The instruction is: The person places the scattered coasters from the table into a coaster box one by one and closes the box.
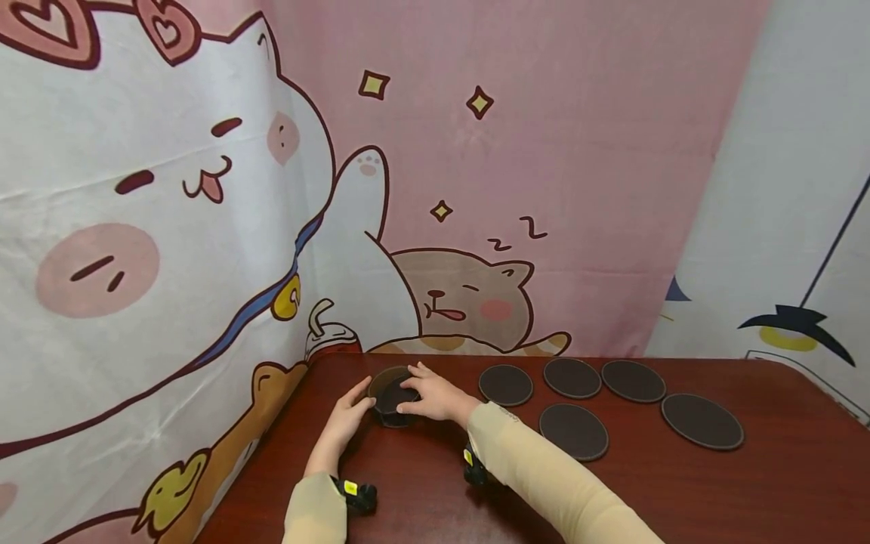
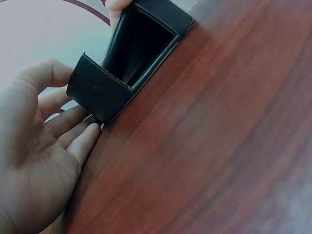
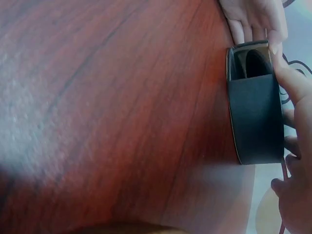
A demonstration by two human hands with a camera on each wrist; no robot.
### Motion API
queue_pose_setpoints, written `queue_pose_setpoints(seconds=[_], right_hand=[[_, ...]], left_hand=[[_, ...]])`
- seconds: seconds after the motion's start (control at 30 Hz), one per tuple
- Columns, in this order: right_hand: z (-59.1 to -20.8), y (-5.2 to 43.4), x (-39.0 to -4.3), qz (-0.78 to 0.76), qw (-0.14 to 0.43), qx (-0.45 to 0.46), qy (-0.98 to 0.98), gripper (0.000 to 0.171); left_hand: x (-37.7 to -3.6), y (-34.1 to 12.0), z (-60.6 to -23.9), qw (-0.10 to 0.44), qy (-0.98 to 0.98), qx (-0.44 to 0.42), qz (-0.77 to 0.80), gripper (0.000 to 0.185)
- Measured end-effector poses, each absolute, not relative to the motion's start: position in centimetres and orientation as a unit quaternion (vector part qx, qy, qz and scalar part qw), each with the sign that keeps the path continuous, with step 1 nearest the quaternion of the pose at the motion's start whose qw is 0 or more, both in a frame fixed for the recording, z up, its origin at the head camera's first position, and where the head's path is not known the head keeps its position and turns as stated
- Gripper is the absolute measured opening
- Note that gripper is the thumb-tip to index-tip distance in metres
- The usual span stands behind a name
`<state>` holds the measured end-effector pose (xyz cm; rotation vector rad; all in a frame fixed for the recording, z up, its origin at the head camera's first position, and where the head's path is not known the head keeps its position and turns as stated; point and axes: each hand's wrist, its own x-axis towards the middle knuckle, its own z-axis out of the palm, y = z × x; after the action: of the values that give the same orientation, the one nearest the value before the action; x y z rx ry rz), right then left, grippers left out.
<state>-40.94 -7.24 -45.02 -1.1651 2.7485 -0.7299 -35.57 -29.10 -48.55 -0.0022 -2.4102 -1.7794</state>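
Note:
A dark round coaster holder [image 1: 394, 418] with a cut-out in its near side stands on the table, between my two hands. My left hand [image 1: 348, 414] grips its left side, thumb at the rim and the other fingers reaching behind the wall. Tilted in the mouth of the holder is a dark round coaster [image 1: 396, 394]. My right hand [image 1: 438, 394] arches over the right side, its fingertips at the coaster's raised edge. In the left wrist view the cut-out shows a dark interior. The right wrist view shows the holder's smooth black wall [image 3: 256, 122] beside my right fingers.
Several more dark coasters lie flat to the right, among them a near one [image 1: 574, 431] close to my right sleeve and a far-right one [image 1: 702, 421]. Behind the reddish wooden table [image 1: 421, 499] hangs a cartoon-printed cloth [image 1: 557, 151].

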Motion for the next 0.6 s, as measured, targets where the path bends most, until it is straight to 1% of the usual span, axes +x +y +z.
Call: queue_pose_setpoints(seconds=[0.1, 0.2, 0.43, 0.6], right_hand=[[-45.0, -6.9, -40.7, -0.226, 0.029, -0.380, 0.896, 0.051], [-45.1, -6.4, -40.6, -0.225, 0.024, -0.376, 0.899, 0.048], [-44.6, -3.3, -39.9, -0.270, 0.034, -0.377, 0.885, 0.050], [-44.0, 0.5, -39.2, -0.289, 0.033, -0.378, 0.879, 0.051]], left_hand=[[-34.6, -28.3, -47.2, 0.065, -0.804, -0.008, -0.591, 0.055], [-33.8, -27.7, -46.0, 0.059, -0.805, -0.013, -0.590, 0.055], [-35.6, -28.8, -48.7, 0.064, -0.807, -0.008, -0.588, 0.057], [-35.5, -29.4, -49.0, 0.066, -0.805, -0.004, -0.590, 0.057]])
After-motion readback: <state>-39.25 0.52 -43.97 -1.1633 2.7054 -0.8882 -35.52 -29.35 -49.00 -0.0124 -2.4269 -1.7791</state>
